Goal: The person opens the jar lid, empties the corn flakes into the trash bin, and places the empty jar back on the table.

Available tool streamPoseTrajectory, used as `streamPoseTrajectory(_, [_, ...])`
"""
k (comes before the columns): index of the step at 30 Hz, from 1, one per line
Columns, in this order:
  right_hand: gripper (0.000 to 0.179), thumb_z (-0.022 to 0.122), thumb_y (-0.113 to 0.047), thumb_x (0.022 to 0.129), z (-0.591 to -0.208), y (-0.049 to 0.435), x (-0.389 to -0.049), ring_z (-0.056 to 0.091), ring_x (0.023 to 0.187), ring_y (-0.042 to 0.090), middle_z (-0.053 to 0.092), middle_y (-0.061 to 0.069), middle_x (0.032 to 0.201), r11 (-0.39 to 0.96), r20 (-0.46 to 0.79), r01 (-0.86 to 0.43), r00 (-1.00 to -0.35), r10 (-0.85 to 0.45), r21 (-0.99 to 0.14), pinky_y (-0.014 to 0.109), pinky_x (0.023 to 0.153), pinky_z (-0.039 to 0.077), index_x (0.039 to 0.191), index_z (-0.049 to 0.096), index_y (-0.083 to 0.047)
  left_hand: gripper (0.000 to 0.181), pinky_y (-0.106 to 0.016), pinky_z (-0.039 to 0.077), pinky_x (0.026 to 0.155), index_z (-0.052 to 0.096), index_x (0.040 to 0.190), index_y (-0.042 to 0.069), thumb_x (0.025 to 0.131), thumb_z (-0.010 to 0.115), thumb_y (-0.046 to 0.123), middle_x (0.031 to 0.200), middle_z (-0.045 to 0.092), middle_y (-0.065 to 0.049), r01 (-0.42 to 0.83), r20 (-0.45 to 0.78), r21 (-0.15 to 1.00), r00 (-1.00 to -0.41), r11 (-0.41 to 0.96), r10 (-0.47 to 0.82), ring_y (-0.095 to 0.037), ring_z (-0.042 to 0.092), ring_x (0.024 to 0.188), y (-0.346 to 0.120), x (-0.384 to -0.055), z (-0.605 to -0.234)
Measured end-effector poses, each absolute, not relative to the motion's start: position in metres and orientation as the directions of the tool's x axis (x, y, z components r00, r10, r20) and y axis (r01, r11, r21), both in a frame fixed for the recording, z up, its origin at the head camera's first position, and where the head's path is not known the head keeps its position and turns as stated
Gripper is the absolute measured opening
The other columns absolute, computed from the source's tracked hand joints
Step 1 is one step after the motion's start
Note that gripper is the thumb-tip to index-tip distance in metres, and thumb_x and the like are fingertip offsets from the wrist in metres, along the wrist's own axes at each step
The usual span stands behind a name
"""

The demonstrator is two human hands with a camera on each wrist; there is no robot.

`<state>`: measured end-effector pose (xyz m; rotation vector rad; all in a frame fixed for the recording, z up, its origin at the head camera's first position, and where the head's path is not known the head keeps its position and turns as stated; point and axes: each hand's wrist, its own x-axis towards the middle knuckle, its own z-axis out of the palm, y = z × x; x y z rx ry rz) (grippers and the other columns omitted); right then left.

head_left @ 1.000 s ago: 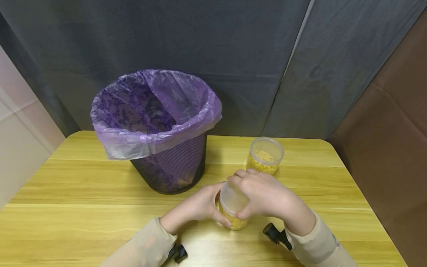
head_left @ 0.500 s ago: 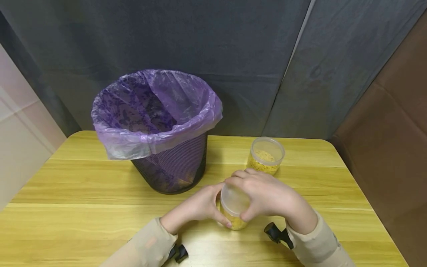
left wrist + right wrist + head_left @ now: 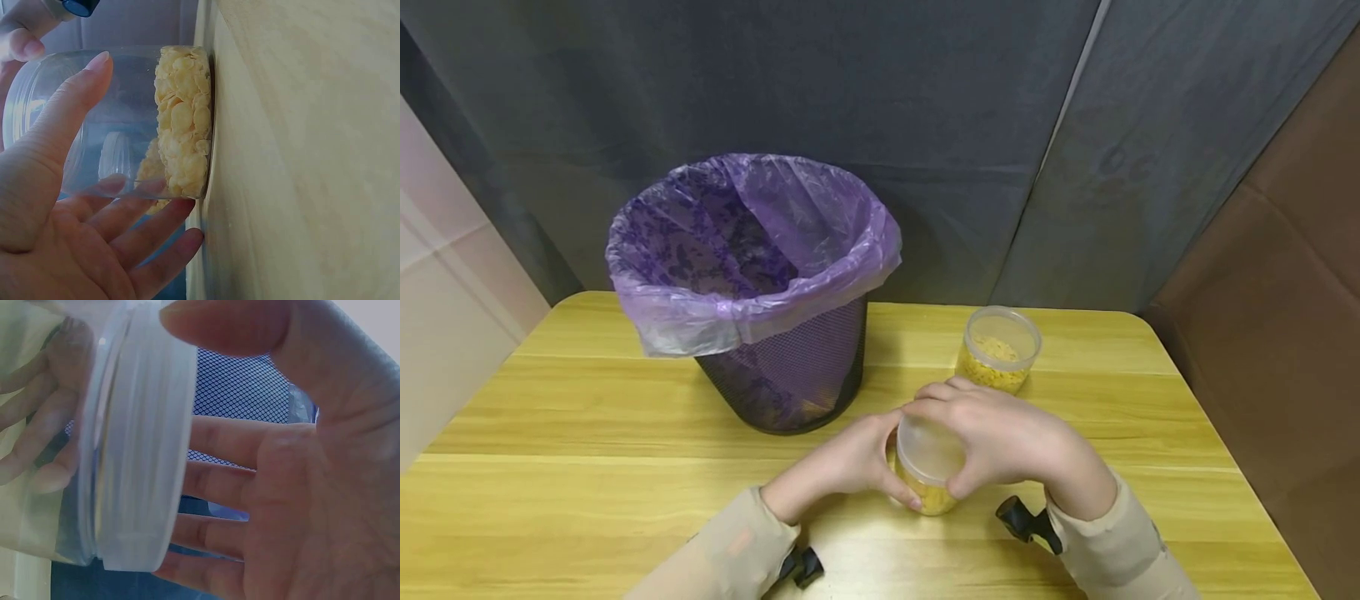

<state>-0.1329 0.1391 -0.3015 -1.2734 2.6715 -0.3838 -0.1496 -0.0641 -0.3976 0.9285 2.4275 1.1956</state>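
A clear plastic jar [image 3: 937,500] stands on the wooden table near its front, pale yellow flakes [image 3: 182,125] filling its lower part. My left hand [image 3: 863,460] grips its side, thumb on the near face and the fingers round the far one. On top sits a frosted white lid [image 3: 147,456], which my right hand [image 3: 1003,433] grips by the rim, thumb at the near edge and fingers across the far edge. Behind the right hand is a second clear jar [image 3: 997,343], partly filled with yellow flakes.
A black mesh wastebasket [image 3: 797,367] lined with a purple plastic bag [image 3: 842,283] stands at the back left of the wooden table [image 3: 587,500]. Dark grey curtain [image 3: 940,150] hangs behind the table, and a brown panel [image 3: 1285,250] borders the right side.
My right hand has turned slightly anticlockwise on the lid, its thumb shifting right and its fingers left. The left hand and the jar have barely moved.
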Motion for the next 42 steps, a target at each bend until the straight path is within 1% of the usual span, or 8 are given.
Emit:
streamPoseTrajectory(6, [0.081,0.080,-0.024,0.062,-0.301,0.138,-0.132,0.048,0.118,0.024,0.052,0.007,0.133,0.617,-0.043,-0.732,-0.634,-0.772,-0.290,0.041,0.097,0.043,0.136,0.051,-0.006,0.098,-0.031,0.042,0.098,0.048,0.135,0.009,0.051,0.095,0.029,0.118,0.062,0.001,0.424,0.039,0.797,-0.746,0.430,0.664,-0.010,0.056,0.107,-0.065,-0.151,-0.398])
streamPoseTrajectory(11, [0.087,0.076,-0.046,0.073,-0.301,0.134,-0.129,0.045,0.123,0.030,0.046,0.015,0.138,0.665,-0.011,-0.706,-0.683,-0.730,-0.243,0.049,0.099,0.040,0.141,0.043,-0.001,0.093,-0.030,0.043,0.097,0.050,0.133,0.011,0.053,0.094,0.026,0.116,0.062,0.005,0.421,0.041,0.810,-0.736,0.408,0.676,-0.009,0.056,0.105,-0.066,-0.152,-0.398])
streamPoseTrajectory(14, [0.095,0.074,-0.058,0.073,-0.300,0.131,-0.126,0.046,0.121,0.032,0.046,0.018,0.138,0.701,-0.006,-0.682,-0.716,-0.698,-0.208,0.050,0.097,0.042,0.141,0.043,0.001,0.092,-0.028,0.044,0.094,0.051,0.133,0.012,0.053,0.094,0.026,0.114,0.063,0.007,0.409,0.041,0.824,-0.732,0.391,0.680,-0.008,0.057,0.103,-0.067,-0.152,-0.399])
streamPoseTrajectory(18, [0.100,0.073,-0.064,0.069,-0.301,0.126,-0.122,0.049,0.116,0.035,0.048,0.022,0.135,0.736,-0.011,-0.655,-0.746,-0.666,-0.171,0.047,0.093,0.046,0.138,0.045,0.003,0.091,-0.028,0.046,0.091,0.051,0.133,0.013,0.053,0.094,0.025,0.111,0.062,0.009,0.386,0.032,0.842,-0.734,0.377,0.679,-0.008,0.058,0.100,-0.067,-0.152,-0.399])
streamPoseTrajectory(22, [0.099,0.072,-0.066,0.069,-0.302,0.125,-0.119,0.051,0.113,0.038,0.051,0.024,0.130,0.768,-0.001,-0.626,-0.775,-0.632,-0.135,0.048,0.089,0.048,0.135,0.049,0.004,0.093,-0.027,0.046,0.091,0.050,0.134,0.013,0.053,0.094,0.024,0.111,0.062,0.010,0.387,0.034,0.842,-0.733,0.375,0.679,-0.007,0.058,0.099,-0.066,-0.152,-0.399])
streamPoseTrajectory(30, [0.092,0.074,-0.064,0.067,-0.303,0.124,-0.119,0.056,0.097,0.029,0.059,0.017,0.114,0.825,-0.026,-0.548,-0.830,-0.557,-0.139,0.043,0.076,0.052,0.127,0.055,0.004,0.093,-0.028,0.047,0.088,0.051,0.134,0.014,0.052,0.094,0.026,0.110,0.063,0.008,0.422,0.052,0.811,-0.741,0.405,0.669,-0.008,0.058,0.097,-0.064,-0.151,-0.400])
streamPoseTrajectory(35, [0.091,0.076,-0.062,0.065,-0.304,0.124,-0.120,0.057,0.097,0.028,0.059,0.015,0.114,0.837,-0.044,-0.527,-0.842,-0.538,-0.143,0.042,0.077,0.052,0.127,0.056,0.002,0.093,-0.029,0.047,0.088,0.052,0.132,0.013,0.051,0.095,0.027,0.110,0.064,0.006,0.425,0.056,0.809,-0.744,0.407,0.666,-0.009,0.058,0.097,-0.064,-0.151,-0.400])
streamPoseTrajectory(42, [0.089,0.077,-0.057,0.066,-0.305,0.126,-0.122,0.057,0.099,0.029,0.059,0.015,0.113,0.804,-0.032,-0.571,-0.812,-0.583,-0.162,0.042,0.082,0.050,0.127,0.055,0.004,0.090,-0.028,0.047,0.090,0.053,0.130,0.013,0.051,0.095,0.023,0.110,0.063,0.006,0.420,0.056,0.817,-0.740,0.395,0.670,-0.008,0.058,0.098,-0.063,-0.151,-0.399])
